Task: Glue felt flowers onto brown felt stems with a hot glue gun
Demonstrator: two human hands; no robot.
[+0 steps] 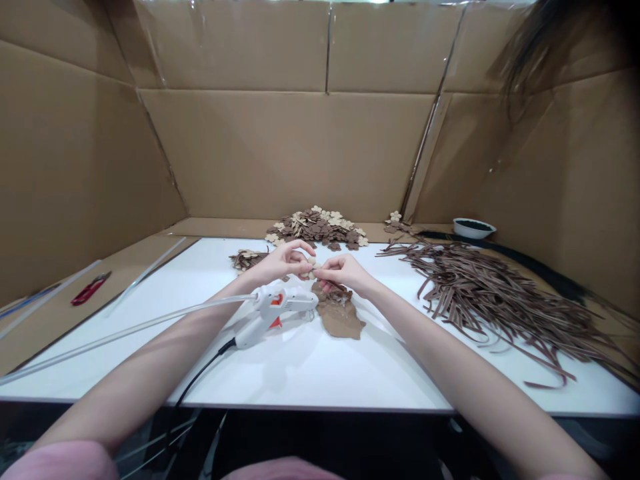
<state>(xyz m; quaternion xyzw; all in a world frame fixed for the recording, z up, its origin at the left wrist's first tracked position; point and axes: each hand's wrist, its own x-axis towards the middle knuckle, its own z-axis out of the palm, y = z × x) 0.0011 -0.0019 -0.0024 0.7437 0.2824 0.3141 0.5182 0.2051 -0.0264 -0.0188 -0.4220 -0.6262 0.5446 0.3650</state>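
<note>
My left hand (283, 261) and my right hand (344, 271) meet over the middle of the white table (310, 367), fingertips pinching a small tan flower-shaped cutout (312, 270) between them. Under my right hand lies a brown leaf-like sheet (341, 317). A white hot glue gun (273, 312) with an orange trigger lies on the table just below my left wrist; a long clear glue stick (125, 330) juts out of its back to the left.
A heap of brown and tan flower cutouts (316, 227) lies at the table's far edge, a smaller one (246, 258) left of my hands. Brown strips (490, 297) cover the right side. A white bowl (473, 228) sits far right. Red cutters (91, 288) lie left. Cardboard walls surround.
</note>
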